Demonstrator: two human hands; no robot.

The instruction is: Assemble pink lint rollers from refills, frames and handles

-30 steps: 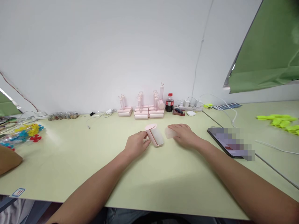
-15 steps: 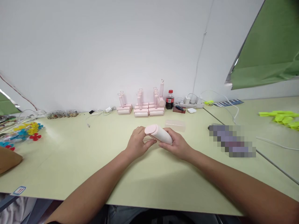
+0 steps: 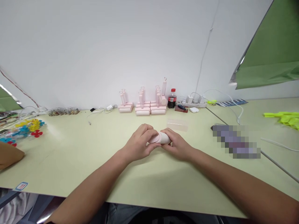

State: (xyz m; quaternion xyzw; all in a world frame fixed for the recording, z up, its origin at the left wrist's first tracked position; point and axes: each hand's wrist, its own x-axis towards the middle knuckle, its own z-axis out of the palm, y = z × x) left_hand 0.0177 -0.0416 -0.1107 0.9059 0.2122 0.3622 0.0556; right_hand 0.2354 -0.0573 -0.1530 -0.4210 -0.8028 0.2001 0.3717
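A pink and white roller (image 3: 164,138) is held between my two hands above the table, lying nearly sideways. My left hand (image 3: 141,141) is closed on its pink end, with the fingers over the top and the thumb below. My right hand (image 3: 177,143) wraps round the white end. Just behind my right hand, a clear pinkish plastic cover (image 3: 177,124) lies on the table. By the wall stand several similar pink rollers (image 3: 158,110) with upright handles.
A cola bottle (image 3: 172,98) and a power strip (image 3: 198,105) with white cables stand along the wall. Colourful plastic pieces (image 3: 32,126) lie at the left, near another person's arm (image 3: 10,155). Yellow-green pieces (image 3: 286,118) lie at the right on the table (image 3: 77,165).
The roller has turned in my hands, so its pink end now faces left. My left fingers have moved over that end. The view has shifted slightly.
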